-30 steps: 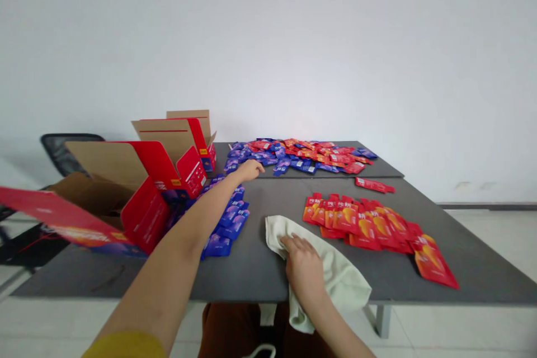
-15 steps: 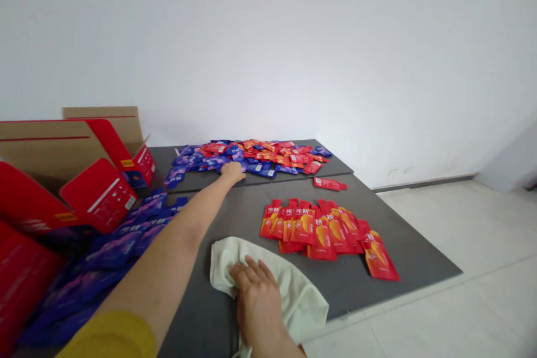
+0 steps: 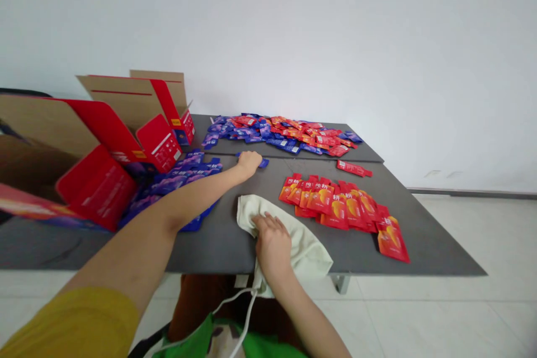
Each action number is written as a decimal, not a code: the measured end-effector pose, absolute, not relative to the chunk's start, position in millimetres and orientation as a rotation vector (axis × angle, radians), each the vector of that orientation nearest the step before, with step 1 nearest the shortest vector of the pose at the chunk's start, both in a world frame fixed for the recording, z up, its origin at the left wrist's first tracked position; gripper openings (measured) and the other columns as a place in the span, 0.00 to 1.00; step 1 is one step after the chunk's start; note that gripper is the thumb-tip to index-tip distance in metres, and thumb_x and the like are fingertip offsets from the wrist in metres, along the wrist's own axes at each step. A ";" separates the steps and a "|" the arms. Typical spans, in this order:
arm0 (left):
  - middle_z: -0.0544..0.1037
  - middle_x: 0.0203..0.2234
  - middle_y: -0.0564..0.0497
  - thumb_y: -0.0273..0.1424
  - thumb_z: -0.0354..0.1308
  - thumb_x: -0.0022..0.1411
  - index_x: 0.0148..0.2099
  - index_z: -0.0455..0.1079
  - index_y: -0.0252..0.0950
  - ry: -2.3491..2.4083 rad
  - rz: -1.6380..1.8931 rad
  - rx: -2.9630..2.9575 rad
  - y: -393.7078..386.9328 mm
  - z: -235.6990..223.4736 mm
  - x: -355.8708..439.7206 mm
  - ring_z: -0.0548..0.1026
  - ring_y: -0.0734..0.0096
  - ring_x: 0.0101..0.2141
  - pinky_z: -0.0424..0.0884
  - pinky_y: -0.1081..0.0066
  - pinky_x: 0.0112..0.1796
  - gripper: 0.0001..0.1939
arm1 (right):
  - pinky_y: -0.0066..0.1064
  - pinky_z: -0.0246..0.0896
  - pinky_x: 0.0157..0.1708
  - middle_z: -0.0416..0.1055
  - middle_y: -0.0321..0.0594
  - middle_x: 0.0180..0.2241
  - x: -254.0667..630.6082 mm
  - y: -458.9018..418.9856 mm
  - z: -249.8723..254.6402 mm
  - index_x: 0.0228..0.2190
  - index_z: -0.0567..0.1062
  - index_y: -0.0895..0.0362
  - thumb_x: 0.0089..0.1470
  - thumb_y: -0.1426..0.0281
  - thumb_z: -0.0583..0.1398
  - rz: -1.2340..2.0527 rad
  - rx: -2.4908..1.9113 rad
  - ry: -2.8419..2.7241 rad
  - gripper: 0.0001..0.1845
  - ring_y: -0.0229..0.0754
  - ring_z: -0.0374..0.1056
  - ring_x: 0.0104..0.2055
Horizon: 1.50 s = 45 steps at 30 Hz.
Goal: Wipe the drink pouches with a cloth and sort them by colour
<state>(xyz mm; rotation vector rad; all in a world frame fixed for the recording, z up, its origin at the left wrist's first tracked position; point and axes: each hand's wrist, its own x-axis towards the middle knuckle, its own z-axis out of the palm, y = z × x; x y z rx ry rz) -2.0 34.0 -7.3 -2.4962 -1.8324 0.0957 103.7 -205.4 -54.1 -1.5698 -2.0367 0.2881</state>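
My left hand is closed around a blue pouch, whose ends stick out on both sides of the fist. It is low over the dark table, in front of the mixed heap. My right hand lies palm down on a pale green cloth, fingers slightly apart and thumb hidden. The cloth drapes over the table's front edge. To the right of it, red pouches with an orange print overlap in a spread row. Many blue pouches lie to the left, partly behind my left arm.
A heap of blue and red pouches spreads across the back of the table. One red pouch lies apart on the right. Open red cartons line the left side. A white cord hangs below the cloth.
My left hand has drawn back from the heap with a blue pouch in it. My right hand stays on the cloth. The view has tilted down and shifted left.
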 end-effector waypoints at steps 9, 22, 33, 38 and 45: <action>0.79 0.43 0.44 0.19 0.52 0.58 0.45 0.75 0.36 -1.344 0.142 -2.864 -77.2 -7.6 -59.0 0.76 0.65 0.47 0.68 0.71 0.49 0.16 | 0.35 0.65 0.47 0.77 0.39 0.44 141.6 -206.0 -21.0 0.46 0.77 0.51 0.57 0.70 0.53 0.368 -1.517 -1.603 0.18 0.46 0.73 0.44; 0.78 0.45 0.47 0.14 0.44 0.49 0.48 0.72 0.34 -1.586 -0.905 -2.761 -181.9 -40.7 -75.0 0.73 0.68 0.50 0.67 0.65 0.54 0.27 | 0.37 0.64 0.48 0.73 0.39 0.51 142.7 -187.4 -15.3 0.55 0.69 0.49 0.64 0.64 0.47 0.246 -1.543 -1.916 0.21 0.47 0.70 0.50; 0.73 0.55 0.48 0.25 0.45 0.65 0.52 0.72 0.43 -2.003 -0.237 -2.479 -229.5 -40.3 -34.0 0.61 0.53 0.61 0.57 0.44 0.57 0.20 | 0.52 0.43 0.63 0.46 0.42 0.67 119.2 -179.1 -38.0 0.64 0.56 0.55 0.60 0.66 0.55 0.371 -1.340 -2.660 0.32 0.53 0.38 0.69; 0.76 0.49 0.40 0.26 0.49 0.61 0.48 0.75 0.37 -2.031 -0.059 -2.508 -226.4 -27.0 -28.5 0.63 0.44 0.58 0.53 0.34 0.54 0.17 | 0.54 0.39 0.64 0.56 0.40 0.63 153.5 -201.0 -36.8 0.59 0.65 0.52 0.59 0.73 0.53 0.606 -1.142 -2.632 0.27 0.49 0.44 0.68; 0.76 0.48 0.36 0.28 0.50 0.61 0.52 0.72 0.31 -1.967 -0.036 -2.544 -214.7 -22.3 -40.8 0.70 0.51 0.54 0.49 0.45 0.60 0.19 | 0.45 0.59 0.56 0.73 0.42 0.51 189.7 -216.5 -24.5 0.51 0.75 0.52 0.60 0.55 0.53 0.969 -0.954 -2.305 0.23 0.50 0.69 0.53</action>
